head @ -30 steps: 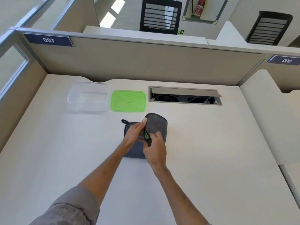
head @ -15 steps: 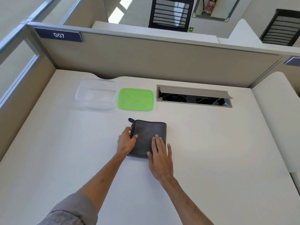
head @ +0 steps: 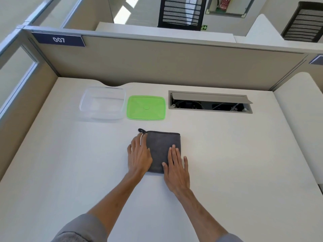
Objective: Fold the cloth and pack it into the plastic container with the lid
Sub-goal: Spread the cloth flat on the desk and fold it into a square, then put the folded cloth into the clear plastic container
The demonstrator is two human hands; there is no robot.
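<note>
A dark grey cloth (head: 161,144) lies folded into a small square on the white desk, its black hanging loop at the far left corner. My left hand (head: 139,155) rests flat on the cloth's left edge, fingers apart. My right hand (head: 176,167) lies flat on its near right corner, fingers spread. Beyond the cloth to the left stands the clear plastic container (head: 103,103), uncovered, with nothing inside. Its green lid (head: 146,107) lies flat on the desk just right of it.
An open cable hatch (head: 209,102) is sunk into the desk at the back right. A beige partition (head: 157,62) with a "007" label closes the far side, and a lower panel runs along the left. A rounded side desk (head: 300,119) adjoins on the right.
One second ago both hands were pinching the cloth and turning a flap over. The fold is now laid down, and both hands have flattened out on top of the cloth.
</note>
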